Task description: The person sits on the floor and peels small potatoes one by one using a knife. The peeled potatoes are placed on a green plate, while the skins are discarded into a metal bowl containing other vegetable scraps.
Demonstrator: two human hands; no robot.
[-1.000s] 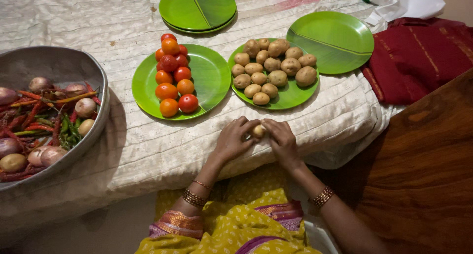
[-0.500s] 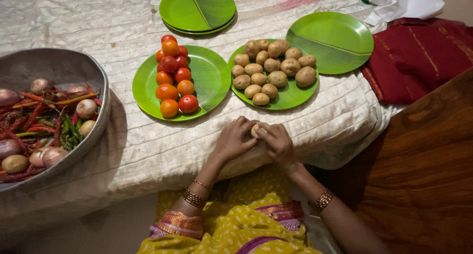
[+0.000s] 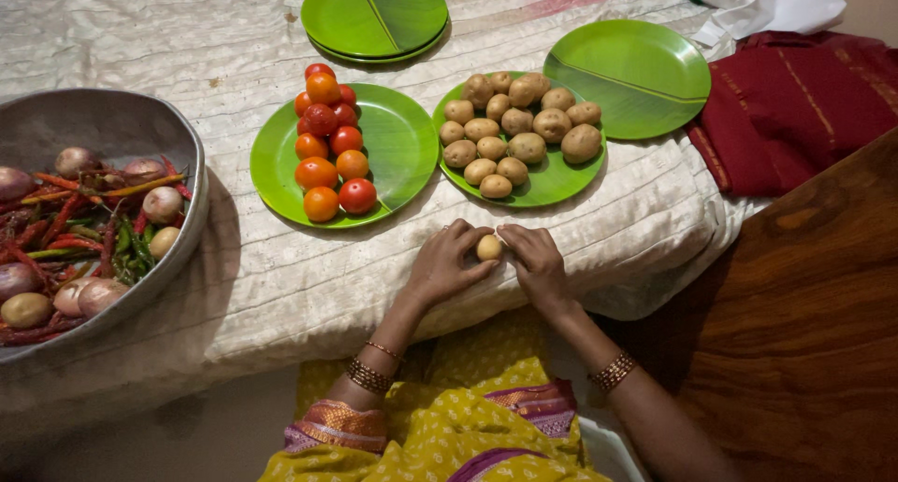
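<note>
A small pale potato (image 3: 488, 247) sits between the fingertips of both my hands at the near edge of the cloth. My left hand (image 3: 441, 266) cups it from the left, and my right hand (image 3: 536, 262) touches it from the right. Just beyond lies a green plate (image 3: 554, 186) piled with several potatoes (image 3: 516, 134). To its left a green plate (image 3: 399, 145) carries several red and orange tomatoes (image 3: 329, 145).
A large metal bowl (image 3: 122, 131) at the left holds chillies, onions and potatoes. An empty green plate (image 3: 629, 71) lies at the right, and stacked green plates (image 3: 376, 16) lie at the back. A dark red cloth (image 3: 795, 103) and a wooden surface (image 3: 804, 323) are to the right.
My hands turned the potato between the fingers; it now shows more plainly between the fingertips. Hands stayed in the same spot.
</note>
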